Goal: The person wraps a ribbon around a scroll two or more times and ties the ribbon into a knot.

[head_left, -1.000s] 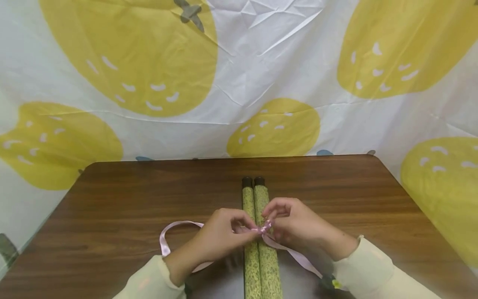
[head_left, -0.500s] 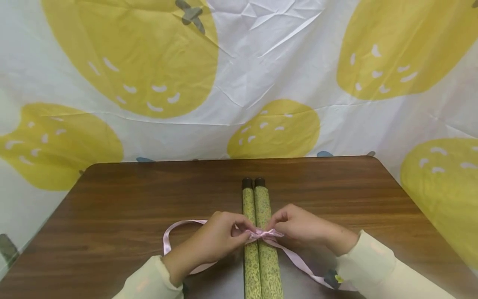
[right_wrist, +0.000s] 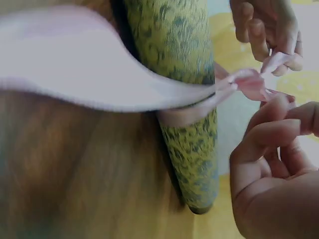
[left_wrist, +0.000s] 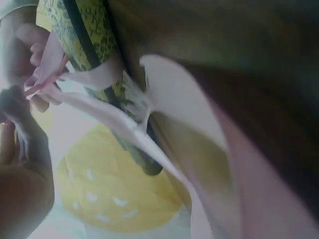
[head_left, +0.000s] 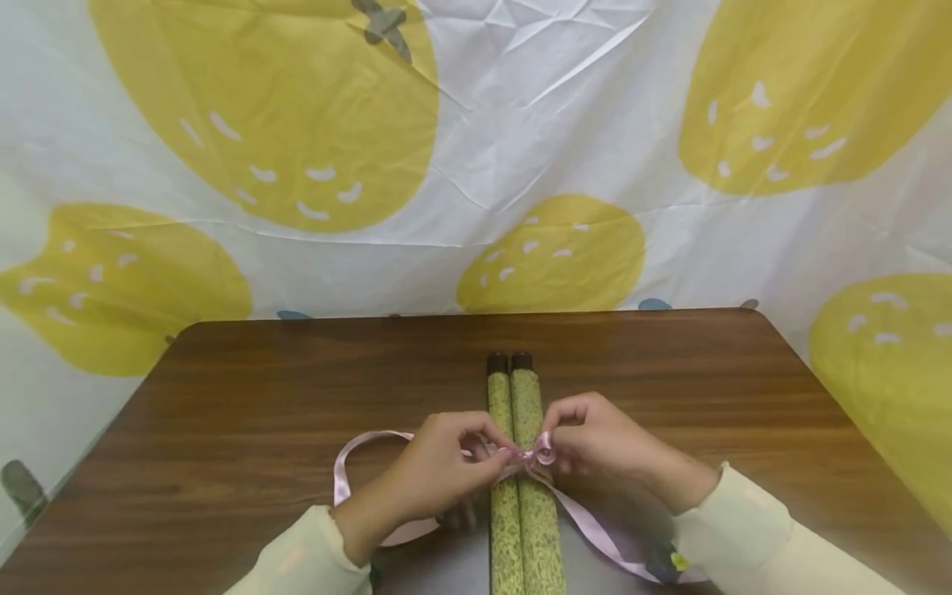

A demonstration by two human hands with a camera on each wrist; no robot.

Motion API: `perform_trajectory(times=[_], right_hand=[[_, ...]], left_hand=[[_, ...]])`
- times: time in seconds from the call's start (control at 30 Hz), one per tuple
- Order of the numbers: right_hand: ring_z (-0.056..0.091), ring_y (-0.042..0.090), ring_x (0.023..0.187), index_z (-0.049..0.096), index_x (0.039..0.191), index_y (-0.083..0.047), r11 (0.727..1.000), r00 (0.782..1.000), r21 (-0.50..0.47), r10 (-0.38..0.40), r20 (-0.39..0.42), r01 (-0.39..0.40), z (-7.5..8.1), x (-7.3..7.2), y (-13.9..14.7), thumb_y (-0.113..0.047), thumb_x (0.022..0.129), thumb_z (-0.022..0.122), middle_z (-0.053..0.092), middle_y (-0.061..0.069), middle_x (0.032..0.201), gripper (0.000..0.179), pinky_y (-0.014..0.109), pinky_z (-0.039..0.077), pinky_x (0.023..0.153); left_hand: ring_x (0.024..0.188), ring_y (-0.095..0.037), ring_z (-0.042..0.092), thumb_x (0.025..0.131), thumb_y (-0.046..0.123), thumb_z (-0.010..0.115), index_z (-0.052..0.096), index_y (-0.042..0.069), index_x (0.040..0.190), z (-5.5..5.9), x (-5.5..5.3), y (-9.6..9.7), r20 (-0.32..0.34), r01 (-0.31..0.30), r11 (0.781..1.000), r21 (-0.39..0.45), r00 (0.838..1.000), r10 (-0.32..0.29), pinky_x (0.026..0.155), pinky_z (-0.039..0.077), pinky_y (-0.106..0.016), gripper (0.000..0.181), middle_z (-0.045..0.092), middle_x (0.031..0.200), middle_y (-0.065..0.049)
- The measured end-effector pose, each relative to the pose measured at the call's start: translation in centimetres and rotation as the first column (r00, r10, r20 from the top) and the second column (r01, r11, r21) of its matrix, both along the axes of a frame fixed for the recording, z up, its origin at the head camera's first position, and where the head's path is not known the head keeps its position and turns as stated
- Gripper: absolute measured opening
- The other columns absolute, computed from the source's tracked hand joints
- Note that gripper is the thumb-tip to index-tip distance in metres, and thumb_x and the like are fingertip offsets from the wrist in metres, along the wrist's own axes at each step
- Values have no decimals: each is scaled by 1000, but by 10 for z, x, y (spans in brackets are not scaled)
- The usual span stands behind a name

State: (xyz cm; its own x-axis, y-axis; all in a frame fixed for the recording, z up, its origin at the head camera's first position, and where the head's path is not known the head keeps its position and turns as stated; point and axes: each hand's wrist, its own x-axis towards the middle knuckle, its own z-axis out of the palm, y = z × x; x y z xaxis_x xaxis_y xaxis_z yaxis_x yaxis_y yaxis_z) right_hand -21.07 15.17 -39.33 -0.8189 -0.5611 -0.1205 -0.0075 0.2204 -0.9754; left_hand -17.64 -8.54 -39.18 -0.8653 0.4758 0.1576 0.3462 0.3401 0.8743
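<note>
Two yellow-green patterned rolls (head_left: 539, 529) with dark end knobs, like rolled scrolls, lie side by side on the table. Around them passes a pink satin ribbon (head_left: 591, 529), gathered into a knot with a small loop on top. My left hand (head_left: 446, 454) pinches the ribbon just left of the knot between thumb and fingertips. On the other side, my right hand (head_left: 606, 442) pinches the small loop. In the right wrist view, the ribbon (right_wrist: 75, 59) runs around a roll (right_wrist: 187, 149), and both hands meet at the gathered part. Long ribbon tails trail to either side.
The brown wooden table (head_left: 297, 372) extends beyond the rolls to its rounded far corners. Behind it hangs a white cloth (head_left: 491, 124) with large yellow fruit prints. One ribbon tail curves beside the left forearm; the other reaches the right sleeve (head_left: 732, 525).
My right hand moved slightly right and down with the ribbon, then lifted a little. The ribbon by its fingers went from a flattened bow to a rounder, raised loop. My left hand stayed nearly in place.
</note>
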Motion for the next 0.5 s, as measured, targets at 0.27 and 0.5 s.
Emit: perform_trajectory(times=[0.27, 0.5], right_hand=[[46, 2, 50, 58, 81, -12, 959, 966, -260, 166, 200, -111, -5, 3, 4, 3, 91, 44, 62, -5, 69, 23, 15, 36, 46], [34, 2, 48, 54, 83, -6, 984, 969, -58, 174, 175, -166, 6, 3, 6, -3, 92, 43, 43, -7, 63, 15, 16, 28, 43]], left_hand=[[52, -8, 53, 92, 22, 71, 71, 12, 99, 3, 2, -3, 268, 49, 990, 135, 960, -84, 45, 46, -22, 12, 71, 88, -17], [52, -7, 46, 96, 16, 66, 68, 6, 101, 6, -3, -5, 295, 148, 982, 119, 939, -178, 46, 40, -18, 11, 62, 80, -10]])
